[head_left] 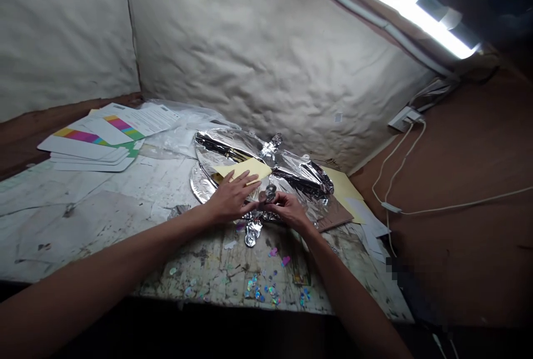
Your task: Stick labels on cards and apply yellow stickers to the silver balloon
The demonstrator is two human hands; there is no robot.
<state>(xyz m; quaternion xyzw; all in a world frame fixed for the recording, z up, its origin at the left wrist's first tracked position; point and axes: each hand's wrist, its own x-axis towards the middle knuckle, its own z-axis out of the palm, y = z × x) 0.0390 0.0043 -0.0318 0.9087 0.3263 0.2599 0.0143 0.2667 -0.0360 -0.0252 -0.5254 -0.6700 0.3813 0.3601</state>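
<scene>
A flat silver foil balloon [291,173] lies on the worn white table [83,209]. A pale yellow card [245,168] rests on the foil. My left hand [231,198] lies flat on the foil and card, fingers stretched out. My right hand [287,209] is pinched on a small crumpled bit of the silver foil [268,193] at the balloon's near edge. A foil tail [252,233] hangs toward me from that edge.
White cards with rainbow stripes [95,139] are stacked at the back left beside clear plastic bags [179,136]. Shiny confetti [262,287] is scattered near the front edge. Brown card and yellow paper [345,203] lie right. A white cable [400,181] runs across the brown floor.
</scene>
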